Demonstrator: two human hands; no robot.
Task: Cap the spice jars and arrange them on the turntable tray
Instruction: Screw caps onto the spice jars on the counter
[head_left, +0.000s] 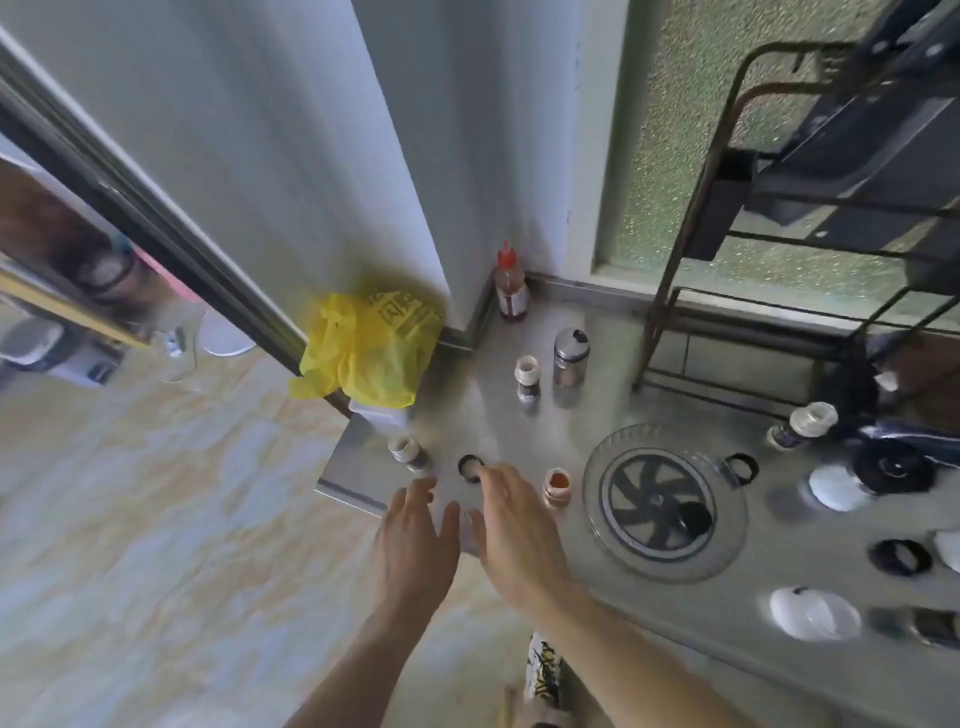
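Note:
A clear round turntable tray (597, 486) lies on the steel counter, with a black cap (693, 518) on it. Uncapped jars stand around: one with orange spice (557, 487), a dark one (408, 452) at the counter's left corner, a white-necked one (528, 376) farther back, and one (804, 426) lying tilted at the right. A black cap ring (470, 466) lies between the corner jar and the orange jar. My right hand (514, 525) hovers with straight fingers, fingertips at that ring. My left hand (415, 540) is open beside it, holding nothing.
A steel shaker (570, 357) and a red-topped sauce bottle (510, 288) stand by the wall. A yellow plastic bag (369, 348) sits at the counter's left edge. More black caps (742, 466), (900, 557), white lids (813, 613) and a black wire rack (779, 249) fill the right.

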